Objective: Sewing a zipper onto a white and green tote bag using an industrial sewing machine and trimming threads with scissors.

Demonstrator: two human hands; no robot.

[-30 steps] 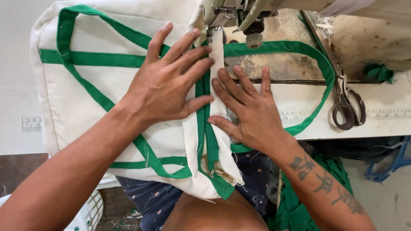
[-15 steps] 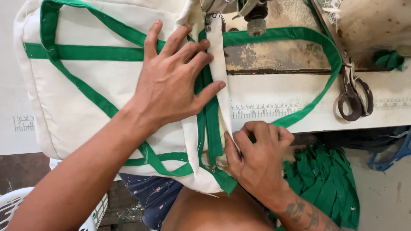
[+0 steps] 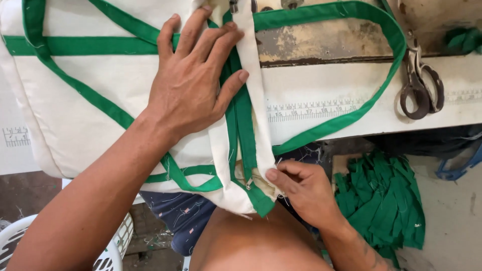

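Head cam: left hand (image 3: pixel 193 85) flat, fingers spread on white bag (image 3: pixel 85 100); right hand (image 3: pixel 301 188) pinching its lower edge, wrist bent.

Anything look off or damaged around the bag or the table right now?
The table top behind the cream bag is worn, its surface flaking and stained. Loose threads hang from the bag's lower corner beside the right hand. Green strips lie heaped below. Scissors lie flat.
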